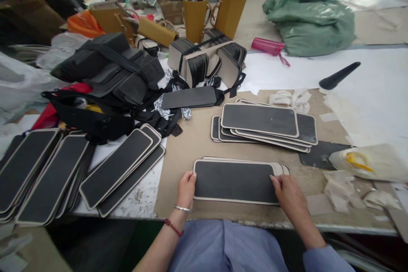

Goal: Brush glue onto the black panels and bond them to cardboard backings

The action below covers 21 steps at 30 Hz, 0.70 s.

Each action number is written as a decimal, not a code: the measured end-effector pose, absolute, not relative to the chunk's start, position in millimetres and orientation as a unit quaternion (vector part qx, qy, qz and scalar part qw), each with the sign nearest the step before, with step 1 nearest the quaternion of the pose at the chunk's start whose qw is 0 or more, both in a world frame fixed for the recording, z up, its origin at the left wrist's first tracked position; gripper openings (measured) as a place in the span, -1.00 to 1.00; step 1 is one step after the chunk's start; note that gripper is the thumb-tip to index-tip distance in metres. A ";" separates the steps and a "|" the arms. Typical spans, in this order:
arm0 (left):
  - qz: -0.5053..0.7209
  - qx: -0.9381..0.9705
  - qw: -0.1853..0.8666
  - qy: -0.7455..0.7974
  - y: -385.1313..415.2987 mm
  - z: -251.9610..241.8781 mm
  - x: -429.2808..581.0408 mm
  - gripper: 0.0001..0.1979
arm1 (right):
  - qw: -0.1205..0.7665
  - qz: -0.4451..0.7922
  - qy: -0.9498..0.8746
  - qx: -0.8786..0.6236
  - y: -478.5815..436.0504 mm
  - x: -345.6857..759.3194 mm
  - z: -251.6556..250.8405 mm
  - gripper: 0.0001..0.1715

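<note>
In front of me lies a small stack of long panels, the top panel [234,180] dark with a pale border and rounded corners. My left hand [185,189] is closed on its left end, thumb on top and the other fingers hidden at the edge. At the opposite end, my right hand [288,193] pinches the right edge, thumb and forefinger close together. Pale ends of lower panels stick out beside that hand. Just beyond sits a looser pile of similar panels [259,119], unevenly stacked. More such panels [116,168] rest slantwise to the left.
Tight rows of panels [54,178] stand at far left. Behind are black bundled pieces [124,68], banded pieces [207,57], mustard bags [229,15], a green sack [312,21] and a pink pouch [267,46]. A black tool [339,75] and cloth scraps [342,189] lie right.
</note>
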<state>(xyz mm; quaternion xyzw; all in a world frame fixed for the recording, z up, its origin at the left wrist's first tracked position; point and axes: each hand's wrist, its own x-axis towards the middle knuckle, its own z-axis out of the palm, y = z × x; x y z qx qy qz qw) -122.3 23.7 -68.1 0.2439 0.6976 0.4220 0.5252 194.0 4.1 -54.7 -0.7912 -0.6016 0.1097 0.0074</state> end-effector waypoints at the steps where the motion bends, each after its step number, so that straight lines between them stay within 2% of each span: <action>1: 0.422 0.245 0.523 0.699 23.6 -67.8 -122.2 -0.62 | 0.007 0.102 -0.602 -0.792 3.8 192.7 -53.3 -0.68; 8: 0.418 0.252 0.510 0.708 24.3 -66.9 -121.4 -0.58 | -0.007 0.064 -0.601 -0.797 1.9 183.9 -46.9 -0.67; 21: 0.412 0.269 0.484 0.724 24.4 -69.4 -119.7 -0.59 | -0.057 0.075 -0.580 -0.809 6.3 177.2 -37.5 -0.66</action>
